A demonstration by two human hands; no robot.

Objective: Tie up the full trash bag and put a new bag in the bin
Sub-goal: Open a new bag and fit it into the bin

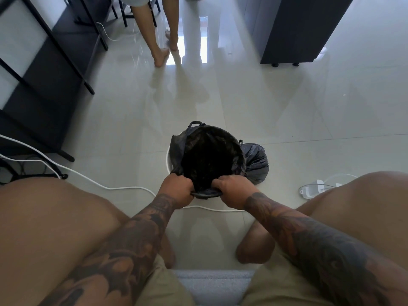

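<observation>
Black plastic lines the bin (168,159): one new bag (209,160) sits open-mouthed inside it, in the middle of the floor, with only a sliver of the bin's white rim showing at the left. A second black bag, the tied full bag (256,163), stands on the floor just beside the bin on its right. Two hands work the near edge of the new bag. The left hand (177,189) has its fingers curled round the bag's rim at the near left, and the right hand (231,189) grips the rim at the near right; a fold of the bag stretches between them.

The floor (276,111) is glossy pale tile that mirrors the room. A white cable (92,181) runs across it from the left, passing near the bin. A white power strip (309,191) lies to the right. Far off, a second person's two bare legs (163,40) stand. Black-framed furniture (44,62) fills the left, and a dark cabinet (304,29) stands at the far right.
</observation>
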